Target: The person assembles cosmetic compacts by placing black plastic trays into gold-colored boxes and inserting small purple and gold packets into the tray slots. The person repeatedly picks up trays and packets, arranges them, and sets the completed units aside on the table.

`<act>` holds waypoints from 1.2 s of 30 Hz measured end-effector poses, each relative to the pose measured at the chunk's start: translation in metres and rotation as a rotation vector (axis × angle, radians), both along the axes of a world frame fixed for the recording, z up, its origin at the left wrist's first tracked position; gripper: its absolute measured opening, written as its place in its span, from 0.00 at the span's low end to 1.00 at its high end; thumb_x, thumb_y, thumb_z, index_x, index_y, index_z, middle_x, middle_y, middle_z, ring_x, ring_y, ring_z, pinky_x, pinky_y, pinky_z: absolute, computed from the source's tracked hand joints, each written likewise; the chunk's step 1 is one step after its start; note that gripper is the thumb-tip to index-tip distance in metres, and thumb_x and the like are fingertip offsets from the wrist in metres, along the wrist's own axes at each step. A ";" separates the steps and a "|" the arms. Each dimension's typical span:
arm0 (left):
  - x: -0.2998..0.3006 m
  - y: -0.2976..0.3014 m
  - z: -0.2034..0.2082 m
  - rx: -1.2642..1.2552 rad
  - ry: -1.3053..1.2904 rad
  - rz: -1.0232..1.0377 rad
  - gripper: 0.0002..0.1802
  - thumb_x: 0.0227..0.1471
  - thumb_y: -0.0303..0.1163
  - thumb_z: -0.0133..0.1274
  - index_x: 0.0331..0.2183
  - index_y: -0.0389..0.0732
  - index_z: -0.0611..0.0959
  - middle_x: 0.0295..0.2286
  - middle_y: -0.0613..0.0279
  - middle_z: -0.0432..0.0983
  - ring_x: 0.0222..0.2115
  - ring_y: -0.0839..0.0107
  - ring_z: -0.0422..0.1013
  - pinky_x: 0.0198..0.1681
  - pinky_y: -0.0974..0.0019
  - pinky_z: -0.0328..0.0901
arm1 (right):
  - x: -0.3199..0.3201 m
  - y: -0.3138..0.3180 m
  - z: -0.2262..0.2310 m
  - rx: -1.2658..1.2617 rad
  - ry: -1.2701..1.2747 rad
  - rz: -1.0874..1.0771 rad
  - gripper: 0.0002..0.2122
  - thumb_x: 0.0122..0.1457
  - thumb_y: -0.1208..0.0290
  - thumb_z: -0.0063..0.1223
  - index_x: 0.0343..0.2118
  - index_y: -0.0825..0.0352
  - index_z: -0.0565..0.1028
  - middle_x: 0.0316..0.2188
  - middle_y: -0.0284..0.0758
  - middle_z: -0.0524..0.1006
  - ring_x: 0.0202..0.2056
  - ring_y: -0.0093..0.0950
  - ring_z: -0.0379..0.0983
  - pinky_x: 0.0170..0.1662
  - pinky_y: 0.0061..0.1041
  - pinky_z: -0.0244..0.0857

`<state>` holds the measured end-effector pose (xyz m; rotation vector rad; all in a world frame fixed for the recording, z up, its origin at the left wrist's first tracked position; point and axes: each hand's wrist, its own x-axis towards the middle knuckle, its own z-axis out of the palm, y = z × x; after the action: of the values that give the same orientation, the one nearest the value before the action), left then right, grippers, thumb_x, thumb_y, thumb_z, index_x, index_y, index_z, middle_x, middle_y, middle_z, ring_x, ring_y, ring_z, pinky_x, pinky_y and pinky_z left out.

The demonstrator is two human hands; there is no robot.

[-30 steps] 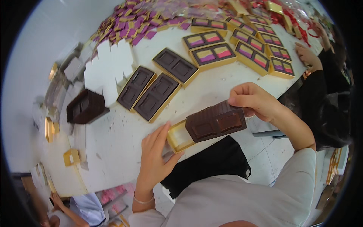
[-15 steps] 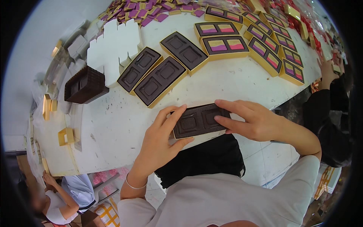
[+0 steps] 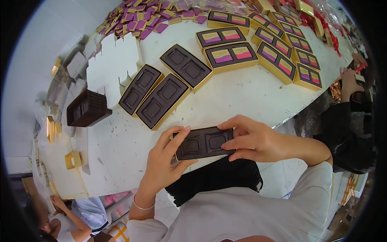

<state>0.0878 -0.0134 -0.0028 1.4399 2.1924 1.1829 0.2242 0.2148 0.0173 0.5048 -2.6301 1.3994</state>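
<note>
A small gold gift box with a dark brown plastic tray [image 3: 205, 144] in it lies between my hands at the table's front edge. My left hand [image 3: 163, 159] grips its left end, fingers on the far rim and thumb along the near side. At the right end, my right hand [image 3: 256, 139] holds the box, with fingertips on the far corner, the tray surface and the near side. Both tray compartments hold nothing. Beyond my hands stand three similar gold boxes with bare brown trays, the nearest box [image 3: 163, 101] just past my left fingers.
A stack of brown trays [image 3: 88, 109] and white card pieces [image 3: 113, 60] stand at the left. Several filled boxes [image 3: 230, 55] line the far right, and a pile of purple-and-gold packets [image 3: 149, 18] lies at the back. Co-workers sit at lower left and right.
The table scene has shifted slightly down and left in view. My right hand's fingers have bent more around the box's right end; my left hand keeps its grip.
</note>
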 end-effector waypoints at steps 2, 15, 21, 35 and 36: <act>0.003 -0.003 -0.001 -0.012 -0.006 0.010 0.37 0.36 0.31 0.66 0.51 0.40 0.73 0.44 0.57 0.67 0.28 0.66 0.69 0.32 0.68 0.68 | 0.002 -0.008 -0.007 0.242 0.196 -0.058 0.14 0.47 0.79 0.62 0.38 0.75 0.76 0.44 0.48 0.69 0.27 0.29 0.68 0.30 0.24 0.67; 0.004 -0.001 -0.006 -0.024 0.041 0.076 0.39 0.34 0.33 0.68 0.50 0.36 0.73 0.45 0.52 0.66 0.36 0.62 0.67 0.39 0.66 0.64 | -0.019 0.014 -0.023 0.321 0.451 0.040 0.14 0.48 0.72 0.60 0.34 0.78 0.73 0.35 0.44 0.70 0.32 0.35 0.69 0.32 0.29 0.66; 0.005 -0.002 -0.012 -0.008 0.123 0.059 0.38 0.35 0.33 0.68 0.51 0.39 0.73 0.46 0.48 0.64 0.38 0.59 0.69 0.38 0.65 0.66 | -0.011 0.017 -0.025 0.664 0.602 0.080 0.29 0.55 0.51 0.45 0.45 0.79 0.69 0.52 0.50 0.65 0.52 0.39 0.64 0.56 0.40 0.56; 0.015 -0.003 -0.012 -0.067 0.150 0.066 0.42 0.37 0.37 0.65 0.54 0.37 0.68 0.52 0.46 0.60 0.48 0.49 0.63 0.49 0.57 0.60 | -0.196 0.118 0.002 0.668 0.432 -0.522 0.08 0.52 0.69 0.53 0.30 0.69 0.76 0.31 0.41 0.75 0.38 0.39 0.72 0.41 0.36 0.65; 0.015 -0.003 -0.013 -0.080 0.129 0.065 0.41 0.37 0.37 0.65 0.53 0.37 0.68 0.52 0.46 0.61 0.48 0.50 0.64 0.49 0.58 0.61 | -0.226 0.128 -0.002 0.810 0.323 -0.542 0.09 0.53 0.68 0.52 0.29 0.69 0.77 0.30 0.41 0.77 0.36 0.39 0.73 0.40 0.36 0.66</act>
<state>0.1026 -0.0165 -0.0158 1.4604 2.3613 1.0362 -0.0022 0.3429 0.0154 0.0395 -2.6523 0.0674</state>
